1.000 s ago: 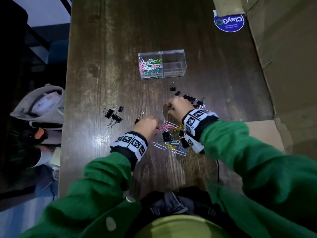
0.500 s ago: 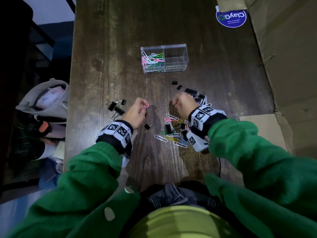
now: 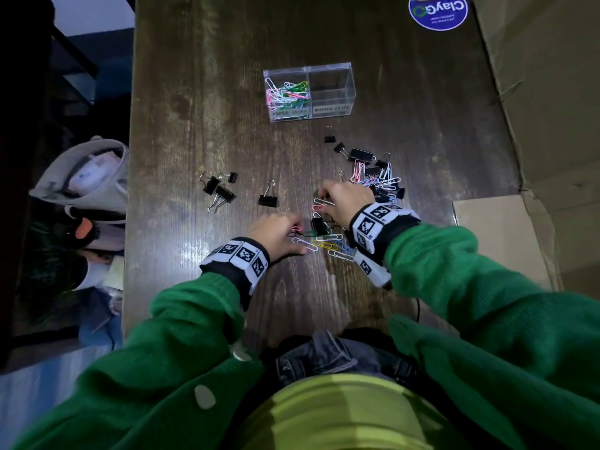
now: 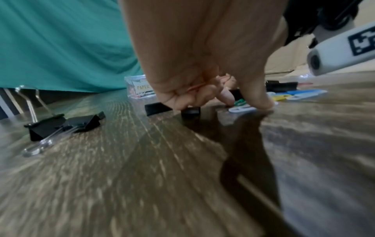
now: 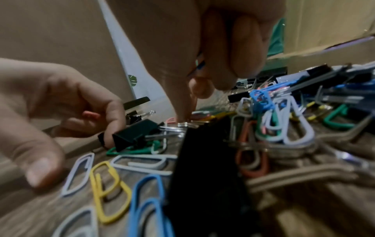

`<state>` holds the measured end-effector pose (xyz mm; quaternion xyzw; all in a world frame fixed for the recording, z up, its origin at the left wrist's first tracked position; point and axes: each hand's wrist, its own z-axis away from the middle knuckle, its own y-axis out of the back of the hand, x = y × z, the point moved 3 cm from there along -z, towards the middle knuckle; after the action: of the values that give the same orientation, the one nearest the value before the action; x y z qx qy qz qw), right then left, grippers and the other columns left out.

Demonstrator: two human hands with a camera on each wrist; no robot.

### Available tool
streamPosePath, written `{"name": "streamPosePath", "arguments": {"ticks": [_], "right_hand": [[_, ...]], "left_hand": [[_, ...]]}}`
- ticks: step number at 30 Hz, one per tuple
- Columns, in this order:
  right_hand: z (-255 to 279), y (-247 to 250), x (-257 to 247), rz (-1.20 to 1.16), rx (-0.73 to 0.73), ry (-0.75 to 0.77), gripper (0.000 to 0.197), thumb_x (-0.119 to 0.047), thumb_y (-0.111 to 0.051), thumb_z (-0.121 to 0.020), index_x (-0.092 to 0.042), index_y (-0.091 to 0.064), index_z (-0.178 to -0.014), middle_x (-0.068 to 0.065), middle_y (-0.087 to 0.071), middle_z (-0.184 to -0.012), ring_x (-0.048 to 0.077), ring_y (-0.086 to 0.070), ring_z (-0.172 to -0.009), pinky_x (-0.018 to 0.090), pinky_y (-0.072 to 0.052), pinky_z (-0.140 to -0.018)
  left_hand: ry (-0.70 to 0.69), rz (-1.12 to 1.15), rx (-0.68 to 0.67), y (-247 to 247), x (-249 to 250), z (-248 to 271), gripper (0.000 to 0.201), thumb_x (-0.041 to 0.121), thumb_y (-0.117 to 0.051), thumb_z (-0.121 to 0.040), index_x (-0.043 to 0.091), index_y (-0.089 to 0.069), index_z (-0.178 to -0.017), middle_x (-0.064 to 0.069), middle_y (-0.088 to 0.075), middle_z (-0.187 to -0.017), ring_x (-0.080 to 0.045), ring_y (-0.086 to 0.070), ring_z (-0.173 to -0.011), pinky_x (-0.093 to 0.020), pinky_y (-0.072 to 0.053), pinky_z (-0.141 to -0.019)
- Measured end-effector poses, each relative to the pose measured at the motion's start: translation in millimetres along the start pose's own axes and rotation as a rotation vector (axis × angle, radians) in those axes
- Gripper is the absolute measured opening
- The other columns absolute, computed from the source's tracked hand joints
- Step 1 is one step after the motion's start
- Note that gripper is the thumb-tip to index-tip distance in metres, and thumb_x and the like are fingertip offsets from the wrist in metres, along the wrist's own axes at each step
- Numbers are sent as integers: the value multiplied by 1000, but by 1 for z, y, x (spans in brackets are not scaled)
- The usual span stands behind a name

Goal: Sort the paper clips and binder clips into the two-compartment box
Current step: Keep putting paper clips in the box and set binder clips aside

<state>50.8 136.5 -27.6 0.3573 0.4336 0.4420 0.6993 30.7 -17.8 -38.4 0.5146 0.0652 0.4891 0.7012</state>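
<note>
Paper clips (image 3: pixel 328 245) under both hands; left wrist view alone shows left hand (image 4: pixel 202 64) pinching pink clip (image 4: pixel 198 86); right hand (image 3: pixel 345 199) grip unclear.

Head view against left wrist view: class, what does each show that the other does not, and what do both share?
Only the head view shows both compartments of the clear box: paper clips fill the left one, the right one looks empty. It also shows the blue round sticker.

Only the left wrist view shows the left hand from beneath, its curled fingers pinching a pink paper clip.

Both show the wooden table, the binder clips at left and loose coloured clips.
</note>
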Motion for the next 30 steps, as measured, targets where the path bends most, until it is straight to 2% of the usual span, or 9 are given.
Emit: {"name": "streamPosePath", "arguments": {"ticks": [4, 8, 10, 14, 18, 20, 22, 26, 30], "right_hand": [[-2, -2, -2, 66, 10, 31, 20, -23, -61, -88, -11, -61, -104, 10, -58, -116, 31, -62, -102, 38, -47, -86], [0, -5, -12, 214, -40, 73, 26, -11, -49, -94, -4, -55, -119, 16, -59, -120, 34, -62, -107, 40, -48, -86], [-1, -5, -13, 192, -61, 54, 27, -8, -49, -93, -3, -55, -119, 18, -62, -117, 34, -62, -108, 40, -49, -86], [-6, -7, -8, 55, -141, -15, 19, -10, -56, -90, -3, -63, -107, 19, -65, -111, 34, -63, -105, 39, -50, -87], [-9, 0, -12, 108, -183, 33, 24, -10, -52, -92, -1, -58, -114, 19, -59, -119, 36, -59, -111, 43, -48, -93], [-18, 20, -14, 81, -151, 44, 21, -11, -50, -94, -2, -58, -111, 18, -63, -115, 35, -62, -106, 44, -50, -92], [-35, 52, -17, -4, -50, 34, 19, -12, -49, -95, -4, -58, -110, 18, -65, -111, 34, -63, -103, 42, -51, -91], [-83, 110, -32, -68, 126, 61, 19, -8, -47, -95, -5, -58, -110, 18, -64, -114, 34, -61, -107, 40, -48, -92], [-127, 134, -49, -84, 155, 74, 20, -10, -49, -94, -6, -59, -110, 16, -64, -114, 33, -61, -105, 35, -47, -84]], "left_hand": [[-47, 26, 16, -3, 0, 3, 37, 37, -68, -78, 14, -57, -105, -7, -61, -110, -25, -57, -102, -35, -46, -85], [-90, 39, 16, -2, 3, 0, 40, 39, -70, -76, 16, -56, -106, -5, -60, -108, -24, -57, -99, -35, -47, -84], [-97, 19, 0, -1, 6, -2, 42, 40, -71, -75, 17, -55, -107, -3, -60, -109, -22, -57, -99, -34, -46, -85], [-119, 16, -40, 0, 9, -5, 30, 34, -69, -78, 14, -60, -99, -6, -61, -103, -25, -58, -98, -35, -45, -83], [-126, -25, -61, 2, 11, -5, 29, 32, -64, -83, 11, -59, -102, -8, -58, -109, -25, -56, -101, -32, -42, -84], [-131, -66, -70, 0, 11, -4, 37, 33, -59, -87, 6, -56, -113, -9, -53, -119, -25, -52, -110, -32, -40, -91], [-138, -73, -81, -1, 9, -5, 41, 32, -57, -88, 4, -53, -117, -11, -50, -124, -25, -49, -115, -32, -38, -96], [-121, -72, -121, 3, 9, -10, 31, 27, -56, -89, 4, -52, -109, -11, -56, -114, -26, -55, -107, -32, -42, -88], [-80, -79, -176, 4, 8, -13, 34, 24, -52, -92, 3, -47, -119, -14, -57, -120, -28, -57, -109, -36, -48, -92]]}}
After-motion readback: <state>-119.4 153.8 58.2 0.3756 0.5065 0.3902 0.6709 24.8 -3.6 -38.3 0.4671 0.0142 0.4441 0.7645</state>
